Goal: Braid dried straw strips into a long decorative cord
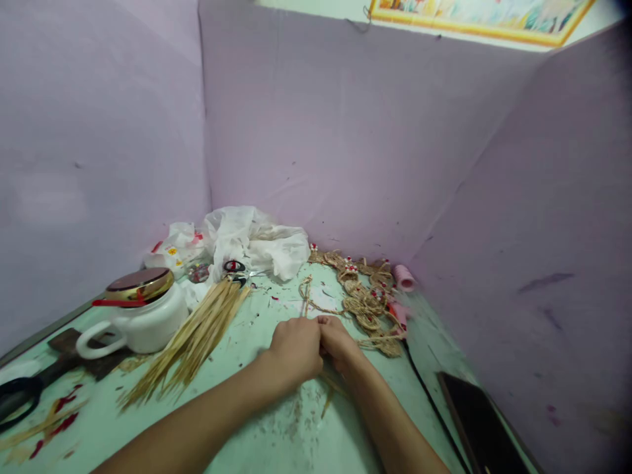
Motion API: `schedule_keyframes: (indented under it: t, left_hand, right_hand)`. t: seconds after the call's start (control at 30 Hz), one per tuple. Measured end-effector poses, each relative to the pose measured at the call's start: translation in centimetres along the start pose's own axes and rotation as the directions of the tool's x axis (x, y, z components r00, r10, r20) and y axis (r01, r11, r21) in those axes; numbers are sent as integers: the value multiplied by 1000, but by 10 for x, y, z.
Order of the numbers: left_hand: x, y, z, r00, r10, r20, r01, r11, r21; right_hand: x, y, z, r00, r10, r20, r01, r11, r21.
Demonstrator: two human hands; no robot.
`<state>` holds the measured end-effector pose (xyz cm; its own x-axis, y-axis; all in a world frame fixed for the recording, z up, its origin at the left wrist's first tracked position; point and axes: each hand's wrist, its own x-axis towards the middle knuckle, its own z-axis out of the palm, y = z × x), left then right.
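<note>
My left hand [295,347] and my right hand [340,342] rest side by side on the pale green table [257,428], fingers curled and pressed together. Between them they pinch a thin straw strand [307,296] that runs away from the fingertips toward the back wall. More straw bits [328,399] lie under my wrists. A bundle of straw stalks [197,339] lies to the left of my left hand. A pile of woven straw ornaments [368,299] with red and white beads lies just beyond my right hand.
A white teapot [141,316] with a gold lid stands at left, by a dark tool [29,385]. Crumpled plastic bags [251,240] and scissors [236,270] sit at the back. A pink thread spool [405,278] is near the right wall. A dark flat object [481,428] lies at right. Purple partitions enclose the table.
</note>
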<state>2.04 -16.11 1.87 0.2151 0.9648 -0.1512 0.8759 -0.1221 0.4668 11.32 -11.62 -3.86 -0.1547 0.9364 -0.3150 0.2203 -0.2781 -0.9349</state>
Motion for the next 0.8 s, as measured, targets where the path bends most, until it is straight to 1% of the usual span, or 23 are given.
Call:
schedule_keyframes:
  t: [0.03, 0.07, 0.1, 0.13, 0.17, 0.2, 0.27, 0.3, 0.33, 0.37, 0.4, 0.47, 0.53, 0.57, 0.63, 0.7, 0.77, 0.8]
  left_hand:
    - [1, -2, -3, 1000, 12, 17, -12, 1000, 4]
    - [3, -6, -7, 998, 20, 62, -20, 1000, -14]
    - [6, -10, -12, 990, 28, 140, -18, 998, -65]
    - [10, -15, -18, 972, 33, 233, 3, 989, -150]
    - [14, -21, -24, 952, 30, 305, 48, 968, -246]
    - [18, -26, -29, 940, 12, 340, 110, 935, -338]
    - [27, -35, -35, 958, -116, 262, 233, 849, -475]
    - [32, -38, -36, 956, -187, 225, 282, 794, -539]
    - [36, -41, -34, 947, -235, 221, 322, 729, -604]
    - [39, -42, -30, 934, -245, 262, 358, 657, -664]
    - [42, -43, -25, 919, -222, 327, 394, 584, -710]
    - [45, -44, -14, 883, -127, 452, 455, 468, -758]
    - [47, -43, -5, 854, -81, 514, 498, 412, -763]
    - [47, -44, -3, 851, -94, 517, 507, 407, -760]
    - [48, -44, -1, 857, -163, 488, 505, 448, -738]
    - [48, -46, -1, 878, -218, 426, 472, 537, -699]
    - [47, -47, -1, 901, -226, 370, 426, 622, -657]
    - [47, -47, -1, 914, -220, 342, 399, 650, -647]
  right_hand:
    - [0, 0, 0, 1000, 9, 8, -10, 999, 41]
    - [0, 0, -1, 1000, 14, 22, -15, 997, 70]
    - [0, -1, -1, 999, 19, 39, -22, 996, 85]
    - [0, -1, -2, 998, 24, 54, -29, 996, 85]
    - [0, -1, -3, 997, 29, 68, -35, 996, 83]
    - [0, -1, -4, 997, 28, 75, -35, 995, 90]
    - [0, -1, -6, 996, 9, 85, -21, 990, 137]
    - [1, -1, -6, 996, -9, 92, -7, 986, 168]
    - [1, 0, -7, 994, -28, 102, 8, 981, 195]
    - [1, 1, -7, 992, -48, 113, 22, 976, 216]
    - [2, 1, -8, 990, -66, 128, 35, 973, 230]
    - [3, 2, -8, 983, -89, 162, 49, 971, 235]
    - [4, 2, -8, 982, -102, 160, 68, 976, 206]
    - [5, 2, -8, 984, -110, 139, 86, 982, 168]
    - [8, 2, -8, 985, -158, 75, 154, 987, 53]
    - [10, 4, -9, 970, -238, 41, 240, 967, -82]
    - [12, 7, -9, 949, -313, 40, 314, 923, -223]
    - [12, 8, -10, 938, -343, 42, 340, 894, -293]
